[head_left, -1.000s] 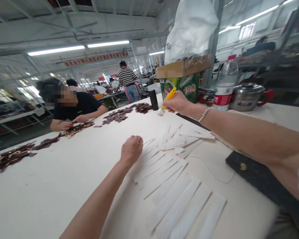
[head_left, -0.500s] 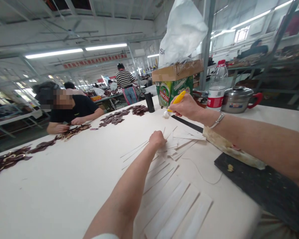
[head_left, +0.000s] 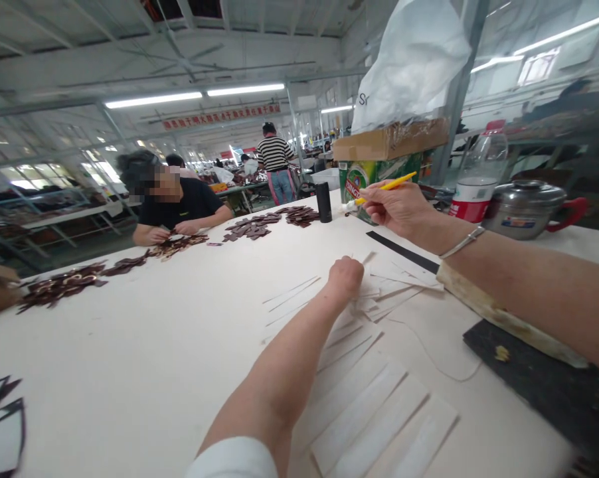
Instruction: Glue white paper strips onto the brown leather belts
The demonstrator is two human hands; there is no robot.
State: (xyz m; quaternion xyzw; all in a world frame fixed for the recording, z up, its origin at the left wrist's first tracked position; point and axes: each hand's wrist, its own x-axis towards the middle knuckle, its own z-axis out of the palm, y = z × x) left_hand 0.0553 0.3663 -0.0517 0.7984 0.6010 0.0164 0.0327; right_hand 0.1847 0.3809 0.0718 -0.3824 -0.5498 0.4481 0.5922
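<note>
My right hand is closed round a yellow tool, probably a brush or pen, with a whitish blob at its tip, in front of the green beer box. My left hand is closed over the far end of the spread white strips; its fingertips are hidden, and what they hold, if anything, cannot be made out. More strips and scraps lie beside it. A curved black strip rests between my forearms.
A black cylinder, a bottle and a metal pot stand at the back. Brown pieces lie along the far edge, where a person works. A dark board lies at right.
The view has swung left. The yellow tool has tilted flatter and has lifted off the white lump on the table. My left hand has stayed by the strips.
</note>
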